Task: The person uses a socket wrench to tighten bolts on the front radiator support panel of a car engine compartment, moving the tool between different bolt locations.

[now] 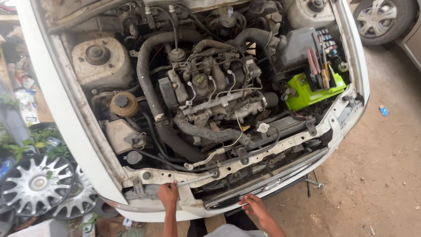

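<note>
A long silver wrench (196, 178) lies along the white front crossmember (263, 151) of the open engine bay, at about seven o'clock from the engine. Its far end sits on a fastener near the crossmember's middle, though the head is too small to tell whether it is a ring or an open end. The left hand (168, 194) is closed around the handle end, fingers wrapped over it; the forearm runs straight down out of view. The right hand (253, 205), at five o'clock from the wrench, rests on the lower edge of the chrome-trimmed grille (267, 183) with its fingers curled loosely under the trim; whether they pinch anything cannot be made out.

Behind the crossmember the engine (210, 94) fills the middle, greasy and crowded, with a thick black intake hose (151, 94) curving down its nine o'clock side. A yellowed round reservoir cap (124, 104) sits further towards nine o'clock, below the strut tower (100, 59). At three o'clock a bright green battery (307, 92) carries a few screwdrivers (316, 66) on top, their tips hidden. The fuse box above it is open but too fine to read.

Outside the car, two silver hubcaps (37, 184) lean among weeds at eight o'clock. Another car's wheel (380, 17) is cut off at one o'clock. A metal tool (315, 183) lies on the dirt under the bumper, mostly hidden.
</note>
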